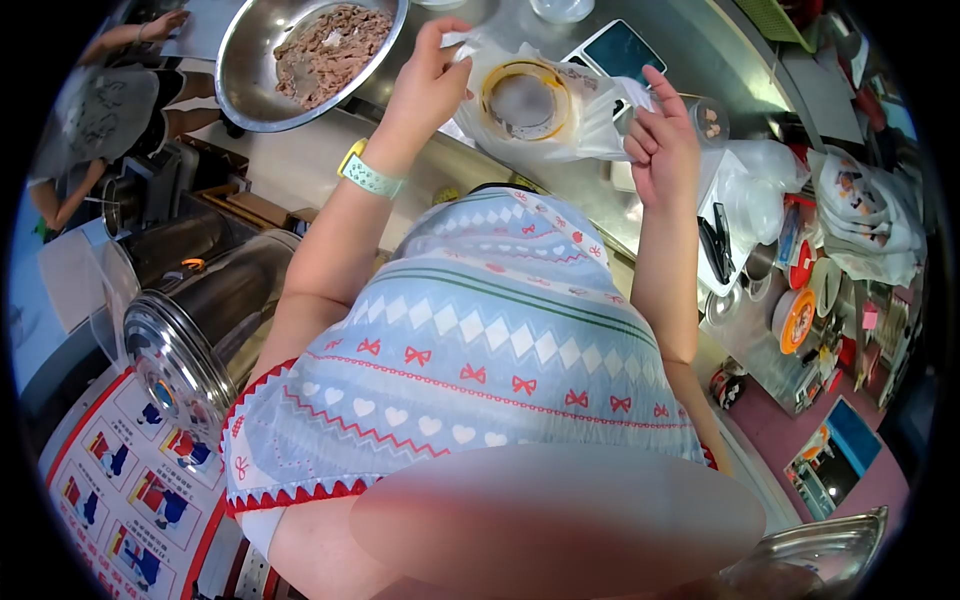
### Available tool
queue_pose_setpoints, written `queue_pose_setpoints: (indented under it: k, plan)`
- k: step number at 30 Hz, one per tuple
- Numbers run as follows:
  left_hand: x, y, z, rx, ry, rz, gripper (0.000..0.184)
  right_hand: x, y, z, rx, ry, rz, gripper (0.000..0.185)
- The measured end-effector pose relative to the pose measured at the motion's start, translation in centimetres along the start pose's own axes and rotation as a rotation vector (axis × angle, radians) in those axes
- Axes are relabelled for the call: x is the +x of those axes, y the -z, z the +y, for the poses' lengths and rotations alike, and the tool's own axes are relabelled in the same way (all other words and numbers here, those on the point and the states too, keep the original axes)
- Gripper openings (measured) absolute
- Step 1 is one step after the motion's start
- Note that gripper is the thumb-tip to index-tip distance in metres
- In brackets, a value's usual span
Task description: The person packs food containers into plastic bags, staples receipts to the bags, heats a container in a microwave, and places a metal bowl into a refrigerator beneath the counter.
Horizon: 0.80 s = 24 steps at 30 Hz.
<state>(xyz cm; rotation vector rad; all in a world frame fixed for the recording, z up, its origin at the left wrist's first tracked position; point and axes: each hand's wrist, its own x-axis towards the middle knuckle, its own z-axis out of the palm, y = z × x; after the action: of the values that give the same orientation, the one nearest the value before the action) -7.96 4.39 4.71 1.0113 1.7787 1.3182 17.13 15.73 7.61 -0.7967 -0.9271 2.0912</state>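
The left hand (430, 85) is pinching the bag (592, 112); the right hand (663, 150) is curling beside it, grip unclear, perhaps for spreading it. Inside, the bowl (525, 104) is sitting over the far counter (712, 62).

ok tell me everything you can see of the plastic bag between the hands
The plastic bag looks thin, whitish and translucent, wrinkled and spread above the metal counter. A round, yellow-rimmed form shows at its middle; whether inside or beneath is unclear. The left hand is at its left, the right hand at its right; grips are unclear.
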Motion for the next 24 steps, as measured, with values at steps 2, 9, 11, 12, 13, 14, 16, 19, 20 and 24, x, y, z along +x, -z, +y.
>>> queue_pose_setpoints:
  k: [2, 9, 11, 12, 13, 14, 16, 19, 20, 24]
  plan:
    - [-0.2, -0.1, 0.0, -0.067, -0.098, 0.011, 0.039, 0.1, -0.9, -0.4, -0.044, 0.039, 0.008, 0.049]
    - [-0.7, 0.2, 1.6, -0.027, -0.061, -0.039, 0.039, 0.3, -2.0, -0.3, -0.201, 0.118, -0.141, 0.048]
    - [-0.9, -0.3, 1.2, -0.079, -0.063, -0.106, 0.042, -0.3, -3.3, 0.0, -0.319, 0.131, -0.135, 0.047]
    - [-0.6, 0.0, 0.7, -0.029, -0.071, -0.135, 0.05, -0.5, -4.1, 0.0, -0.439, 0.143, -0.132, 0.047]
    - [-0.8, 0.4, 0.1, -0.03, -0.068, -0.132, 0.05, -0.6, -3.3, 0.1, -0.44, 0.139, -0.133, 0.047]
    - [-0.9, 0.9, -0.3, -0.082, -0.062, -0.093, 0.052, -0.7, -1.9, 0.3, -0.681, 0.207, -0.104, 0.047]
    - [-1.1, 2.1, -0.7, -0.183, -0.076, -0.075, 0.061, -0.7, -1.8, 0.1, -0.921, 0.279, -0.079, 0.048]
    - [-1.7, 3.1, -1.6, -0.137, 0.034, -0.027, 0.064, -2.7, -2.0, 0.0, -0.974, 0.372, 0.234, 0.049]
    - [-2.1, 3.0, -2.0, -0.137, 0.04, -0.025, 0.064, -3.4, -1.5, 0.4, -1.108, 0.444, 0.256, 0.05]
    - [-2.2, 3.1, -1.9, 0.091, 0.115, -0.005, 0.043, -3.4, -5.4, 0.7, -1.46, 0.809, 0.147, 0.046]
